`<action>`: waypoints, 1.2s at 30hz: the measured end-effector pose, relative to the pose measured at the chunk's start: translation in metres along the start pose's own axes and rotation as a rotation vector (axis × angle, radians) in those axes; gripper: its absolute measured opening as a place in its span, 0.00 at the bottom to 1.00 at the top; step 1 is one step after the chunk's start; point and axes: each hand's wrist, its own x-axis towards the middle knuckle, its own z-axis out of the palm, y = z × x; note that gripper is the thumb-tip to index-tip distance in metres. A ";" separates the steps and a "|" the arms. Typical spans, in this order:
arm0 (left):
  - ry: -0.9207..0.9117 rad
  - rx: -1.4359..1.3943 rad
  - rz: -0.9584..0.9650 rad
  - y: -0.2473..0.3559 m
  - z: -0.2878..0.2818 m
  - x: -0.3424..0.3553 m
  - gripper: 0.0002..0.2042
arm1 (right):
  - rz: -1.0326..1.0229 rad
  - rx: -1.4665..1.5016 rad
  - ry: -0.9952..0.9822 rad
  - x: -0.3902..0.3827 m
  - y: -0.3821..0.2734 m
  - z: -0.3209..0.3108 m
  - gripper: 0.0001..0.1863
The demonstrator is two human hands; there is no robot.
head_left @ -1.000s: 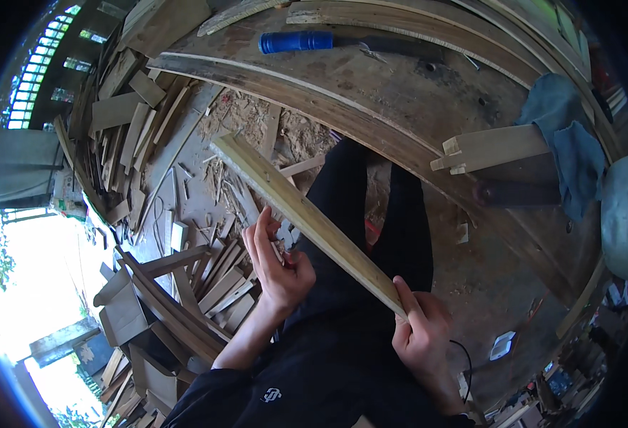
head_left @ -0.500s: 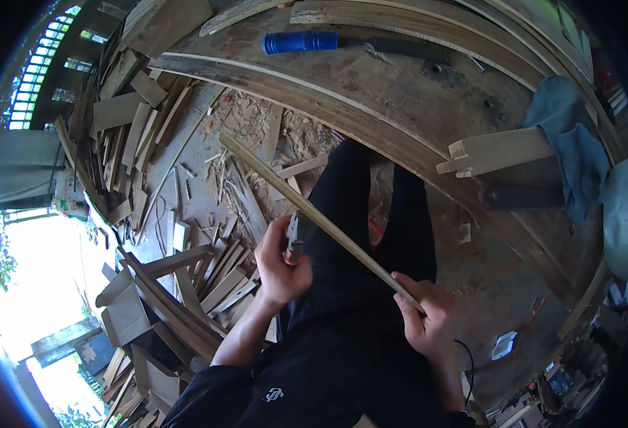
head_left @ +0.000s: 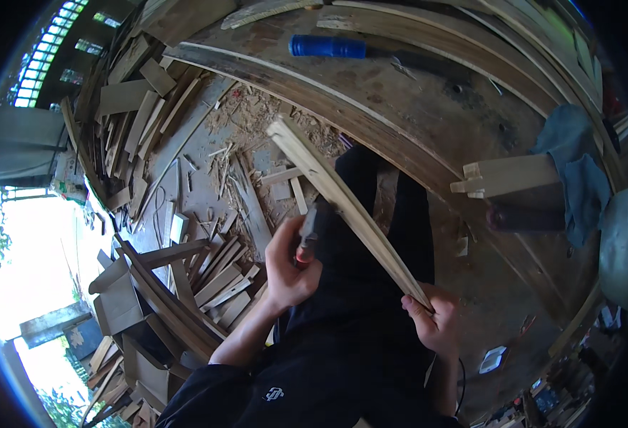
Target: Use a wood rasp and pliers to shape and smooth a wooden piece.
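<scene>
My left hand [head_left: 285,274] is closed round a red-handled metal tool [head_left: 306,235], its dark, blurred head pointing up beside a long pale wooden slat [head_left: 346,207]. My right hand [head_left: 435,317] grips the slat's lower end, and the slat slants away up to the left over my dark-trousered legs [head_left: 399,235]. Whether the tool's head touches the slat I cannot tell.
Offcuts [head_left: 214,282], cardboard boxes [head_left: 118,299] and shavings [head_left: 243,121] lie at the left and middle. Beyond my legs a stained surface [head_left: 414,85] bears long boards [head_left: 278,85], a blue cylinder [head_left: 328,47], shaped wood pieces [head_left: 513,175] and a grey-blue cloth [head_left: 578,200].
The slat has shifted right and its far end has risen in view; its face shows differently. My left hand and the tool have moved rightward, upright alongside it. The view has shifted slightly.
</scene>
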 end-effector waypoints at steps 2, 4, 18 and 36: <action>0.188 -0.119 0.036 0.001 -0.005 0.004 0.29 | 0.006 0.004 -0.012 -0.004 0.002 -0.003 0.10; 0.303 -0.027 0.010 0.009 -0.013 0.017 0.31 | 0.042 -0.043 0.029 -0.007 0.006 -0.008 0.10; 0.449 0.590 0.390 0.011 -0.026 0.052 0.33 | 0.140 -0.010 -0.108 -0.012 0.001 -0.014 0.08; 0.493 0.617 0.393 0.008 -0.014 0.057 0.33 | 0.278 0.146 -0.215 -0.014 0.013 -0.024 0.10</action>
